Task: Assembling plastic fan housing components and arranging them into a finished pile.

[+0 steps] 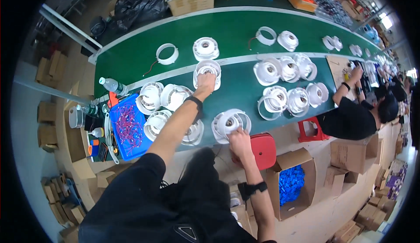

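Note:
My left hand [205, 82] reaches forward over the green table, its fingers closed on the middle of a white round plastic housing [213, 66] by the raised divider. Closer to me, my right hand [239, 141] grips the near rim of another white housing [221, 127], which has a white ring [246, 117] at its right side. Beyond my left hand, one more white housing [205, 47] sits on the green belt, with a loose white ring [167, 54] and its red wire to the left. Several white housings [149, 97] stand beside my left forearm, partly hidden by it.
A blue tray [127, 152] of red and purple wires lies at the left, near a water bottle [113, 86]. Several white housings [298, 101] stand to the right. Below the table edge are a red stool [264, 151] and a carton [311, 190] of blue parts. A person [356, 116] works farther right.

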`<state>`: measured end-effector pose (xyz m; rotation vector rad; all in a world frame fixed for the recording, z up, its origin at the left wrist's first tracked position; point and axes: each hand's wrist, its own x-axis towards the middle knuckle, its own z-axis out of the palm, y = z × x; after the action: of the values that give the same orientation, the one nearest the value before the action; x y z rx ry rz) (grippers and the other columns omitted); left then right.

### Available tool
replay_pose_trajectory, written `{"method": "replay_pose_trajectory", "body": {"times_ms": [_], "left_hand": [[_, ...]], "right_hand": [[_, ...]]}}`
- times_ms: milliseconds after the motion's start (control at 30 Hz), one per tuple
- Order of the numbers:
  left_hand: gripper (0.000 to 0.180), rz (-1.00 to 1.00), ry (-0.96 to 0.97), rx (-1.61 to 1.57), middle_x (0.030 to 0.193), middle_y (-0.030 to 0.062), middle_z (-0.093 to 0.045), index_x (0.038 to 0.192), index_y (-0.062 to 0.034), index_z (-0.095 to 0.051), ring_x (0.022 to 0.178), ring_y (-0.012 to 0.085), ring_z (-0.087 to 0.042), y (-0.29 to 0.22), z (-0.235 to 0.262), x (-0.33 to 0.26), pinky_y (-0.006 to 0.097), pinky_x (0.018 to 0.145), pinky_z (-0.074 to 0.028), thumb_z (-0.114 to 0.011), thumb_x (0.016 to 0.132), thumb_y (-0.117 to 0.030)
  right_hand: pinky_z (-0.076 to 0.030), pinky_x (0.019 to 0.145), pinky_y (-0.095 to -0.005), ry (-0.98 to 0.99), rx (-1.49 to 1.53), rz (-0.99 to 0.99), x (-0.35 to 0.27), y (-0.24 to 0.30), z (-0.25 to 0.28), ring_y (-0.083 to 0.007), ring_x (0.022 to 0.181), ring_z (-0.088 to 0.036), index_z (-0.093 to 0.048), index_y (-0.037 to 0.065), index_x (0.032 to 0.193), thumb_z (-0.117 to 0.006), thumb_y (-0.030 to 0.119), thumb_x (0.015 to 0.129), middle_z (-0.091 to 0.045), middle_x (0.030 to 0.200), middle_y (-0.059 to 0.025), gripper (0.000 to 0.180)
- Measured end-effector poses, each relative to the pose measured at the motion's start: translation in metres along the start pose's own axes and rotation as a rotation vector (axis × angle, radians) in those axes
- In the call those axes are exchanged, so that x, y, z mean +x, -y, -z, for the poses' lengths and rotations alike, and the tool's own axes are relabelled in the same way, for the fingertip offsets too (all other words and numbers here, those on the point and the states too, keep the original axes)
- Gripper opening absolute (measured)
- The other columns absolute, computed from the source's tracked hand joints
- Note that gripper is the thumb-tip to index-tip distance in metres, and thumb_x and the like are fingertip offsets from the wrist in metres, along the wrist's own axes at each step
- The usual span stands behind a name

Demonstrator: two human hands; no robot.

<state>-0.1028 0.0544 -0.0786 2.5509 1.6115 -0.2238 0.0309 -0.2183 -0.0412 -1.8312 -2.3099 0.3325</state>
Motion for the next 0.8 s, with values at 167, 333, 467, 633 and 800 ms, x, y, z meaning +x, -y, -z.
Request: {"method": "replay_pose_trajectory", "body": {"times_ms": [167,333,467,633,800], "left_hand": [[0.026,0.206,0.065,-0.102,0.105,0.0074,-0.069,0.103,-0.0158,-0.068,0.098,0.0239,-0.068,0.037,-0.006,-0.002,0.039,0.086,-0.05,-0.071,0.077,-0.014],[0.022,0.135,-0.151,-0.172,0.1,0.0156,-0.068,0.101,-0.01,-0.068,0.097,0.0326,-0.067,0.045,0.024,-0.029,0.043,0.086,-0.052,-0.064,0.079,-0.011],[0.025,-0.098,-0.268,-0.794,0.099,0.0168,-0.068,0.104,-0.0053,-0.064,0.092,0.0334,-0.066,0.045,0.066,-0.086,0.043,0.08,-0.052,-0.064,0.083,-0.019],[0.02,-0.373,0.236,-1.227,0.088,0.0138,-0.068,0.1,-0.0005,-0.065,0.08,0.0234,-0.066,0.055,0.101,-0.232,0.034,0.071,-0.051,-0.066,0.087,-0.016],[0.019,-0.262,0.872,-1.426,0.094,0.0052,-0.069,0.102,-0.0024,-0.067,0.086,0.0122,-0.062,0.065,-0.001,-0.333,0.029,0.079,-0.05,-0.062,0.094,-0.019]], "right_hand": [[-0.05,0.081,-0.0419,0.185,-0.095,0.055,0.077,0.0,-0.031,-0.0269,0.091,-0.064,-0.068,0.01,0.075,-0.061,0.012,0.071,-0.068,0.078,-0.0094,0.008],[-0.05,0.083,-0.0434,0.353,-0.038,0.052,0.097,0.021,-0.03,-0.0293,0.095,-0.063,-0.064,0.008,0.096,-0.064,0.015,0.074,-0.068,0.09,-0.0118,0.024],[-0.047,0.089,-0.0437,0.12,-0.072,0.103,0.098,0.027,0.011,-0.0286,0.11,-0.057,-0.059,0.007,0.114,-0.067,0.021,0.077,-0.061,0.111,-0.0155,0.041],[-0.05,0.079,-0.0444,0.042,0.37,-0.075,0.053,-0.02,0.073,-0.0363,0.088,-0.062,-0.066,0.004,0.101,-0.065,0.024,0.084,-0.065,0.099,-0.0185,0.026],[-0.05,0.058,-0.0291,0.203,0.536,-0.445,-0.028,-0.123,0.123,-0.0143,0.061,-0.065,-0.068,-0.005,0.074,-0.057,0.022,0.094,-0.066,0.062,-0.0095,0.035]]}}
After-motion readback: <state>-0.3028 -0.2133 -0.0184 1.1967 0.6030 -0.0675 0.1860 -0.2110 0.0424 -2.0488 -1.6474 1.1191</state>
